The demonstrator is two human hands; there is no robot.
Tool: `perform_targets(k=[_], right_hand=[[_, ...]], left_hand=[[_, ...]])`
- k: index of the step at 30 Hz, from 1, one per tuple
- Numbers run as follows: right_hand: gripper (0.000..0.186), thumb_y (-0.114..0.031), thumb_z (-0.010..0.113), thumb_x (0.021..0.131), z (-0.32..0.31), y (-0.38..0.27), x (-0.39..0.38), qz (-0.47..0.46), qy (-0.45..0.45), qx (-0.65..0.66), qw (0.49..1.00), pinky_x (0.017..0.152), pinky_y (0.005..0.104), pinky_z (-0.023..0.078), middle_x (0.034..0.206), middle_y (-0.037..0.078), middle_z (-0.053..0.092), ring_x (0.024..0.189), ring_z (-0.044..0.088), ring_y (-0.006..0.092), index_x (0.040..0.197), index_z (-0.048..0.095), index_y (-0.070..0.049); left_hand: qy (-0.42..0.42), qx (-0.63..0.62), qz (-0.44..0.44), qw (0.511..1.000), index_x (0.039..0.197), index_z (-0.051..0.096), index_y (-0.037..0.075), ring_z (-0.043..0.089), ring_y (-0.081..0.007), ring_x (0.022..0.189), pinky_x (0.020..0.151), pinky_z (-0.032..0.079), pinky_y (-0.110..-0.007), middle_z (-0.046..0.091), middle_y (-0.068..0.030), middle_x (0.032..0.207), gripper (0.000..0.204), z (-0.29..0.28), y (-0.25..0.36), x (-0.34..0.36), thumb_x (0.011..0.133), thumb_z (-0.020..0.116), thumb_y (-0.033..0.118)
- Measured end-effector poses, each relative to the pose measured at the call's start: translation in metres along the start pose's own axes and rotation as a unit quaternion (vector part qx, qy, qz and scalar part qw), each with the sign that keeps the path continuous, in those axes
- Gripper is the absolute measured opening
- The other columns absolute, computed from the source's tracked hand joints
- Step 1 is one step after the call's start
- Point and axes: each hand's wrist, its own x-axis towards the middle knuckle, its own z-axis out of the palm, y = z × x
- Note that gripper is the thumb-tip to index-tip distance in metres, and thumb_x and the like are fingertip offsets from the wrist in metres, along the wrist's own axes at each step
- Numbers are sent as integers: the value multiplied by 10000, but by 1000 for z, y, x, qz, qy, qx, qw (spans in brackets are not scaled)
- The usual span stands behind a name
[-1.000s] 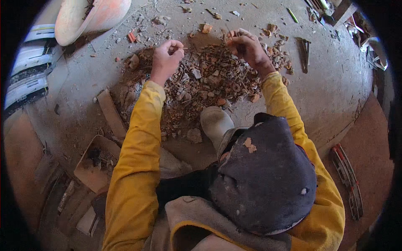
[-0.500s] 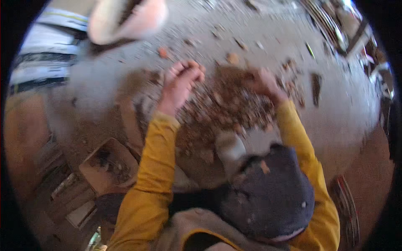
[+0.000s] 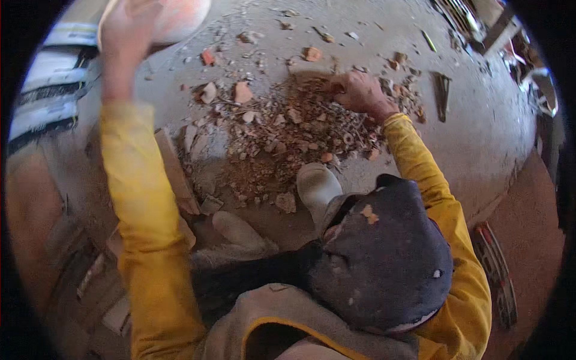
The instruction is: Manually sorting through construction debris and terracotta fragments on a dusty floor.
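My left hand is over the pale, pinkish tub at the upper left. Motion smears its fingers, so I cannot tell whether they hold anything. In the far right part of a heap of rubble, my right hand is low with its fingers curled together. What they grip, if anything, is hidden. The heap mixes brown dirt, broken chips and small loose bits, some looking like nails and rings. Reddish brick pieces lie along its far side.
My light boots are at the heap's near edge. A wooden board lies left of it, and stacked white sacks stand farther left. A flat metal piece lies to the right. A red-edged level-like bar is at lower right.
My left hand has swung left and away from the heap to the tub. My right hand stays at the heap, shifted slightly left and farther out. The view has moved a little.
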Motion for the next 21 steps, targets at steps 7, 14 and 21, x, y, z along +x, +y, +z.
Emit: perform_targets(k=[7,14,21], right_hand=[[105,-187,638,877,5,21,-32,6,43,575,817,583,215,440,822,-14,636,689,561,64,916,659,-92],[80,-156,633,893,20,0,-50,-53,-12,799,599,559,210,432,848,26,645,614,532,64,927,587,-99],[174,-220,661,829,29,-17,-49,-49,0,851,523,528,246,393,814,47,613,573,489,104,885,577,-78]], left_hand=[[-262,197,-71,942,1080,659,53,627,-302,1026,917,493,-385,659,-143,1066,304,197,33,-206,782,684,108],[-210,312,-89,923,1029,630,40,600,-369,1001,867,487,-437,634,-174,1036,298,214,16,-240,756,726,112],[-264,292,-196,898,901,661,12,646,-368,900,795,506,-458,674,-183,908,166,218,9,-228,754,696,81]])
